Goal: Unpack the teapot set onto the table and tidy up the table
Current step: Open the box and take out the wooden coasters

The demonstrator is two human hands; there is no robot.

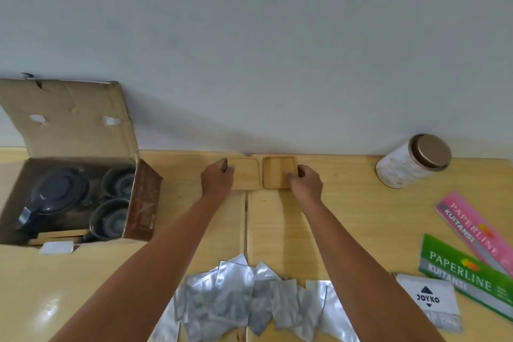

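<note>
Two square wooden coasters lie side by side at the table's far edge by the wall. My left hand [218,179] grips the left coaster [247,173] at its left edge. My right hand [305,182] holds the right coaster [277,171] at its right edge, thumb on top. At the left stands an open cardboard box [69,125] holding a dark blue teapot [57,194], two dark cups [118,180] [109,219] and more wooden pieces [59,236].
Several silver foil pouches [249,302] lie heaped near the front between my arms. A white jar with a bronze lid [413,159] lies on its side at the right. Pink [472,226] and green [466,272] receipt books and a white Joyko packet [429,300] lie at the right front.
</note>
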